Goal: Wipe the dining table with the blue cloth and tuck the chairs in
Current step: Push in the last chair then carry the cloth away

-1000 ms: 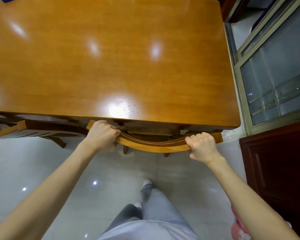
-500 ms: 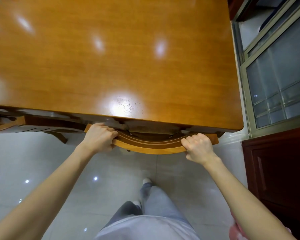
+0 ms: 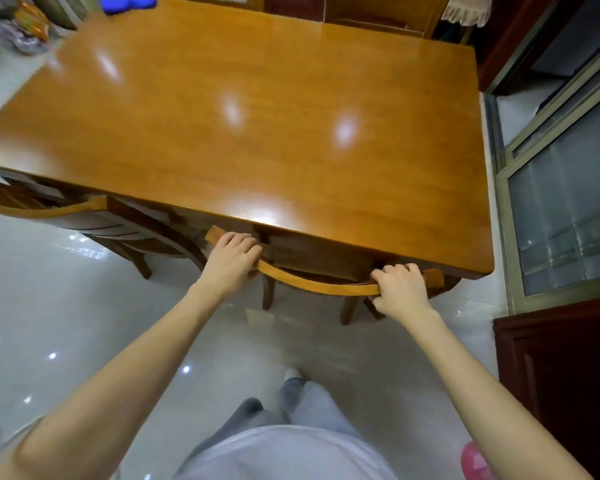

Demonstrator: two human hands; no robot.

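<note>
Chair back [image 3: 49, 212] at nine o'clock sits pushed under the counter [image 3: 257, 133]. Cloth [image 3: 129, 3], blue, lies at eleven o'clock by the far corner, well apart from both hands. Left hand [image 3: 231, 259] and right hand [image 3: 400, 289] each have fingers curled over the top rail of the near chair [image 3: 319, 286] at six o'clock, its seat partly under the counter's edge.

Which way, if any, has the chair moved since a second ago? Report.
Cannot tell. The head camera swung; the chair's top rail lies just outside the dining table's near edge, as before.
</note>
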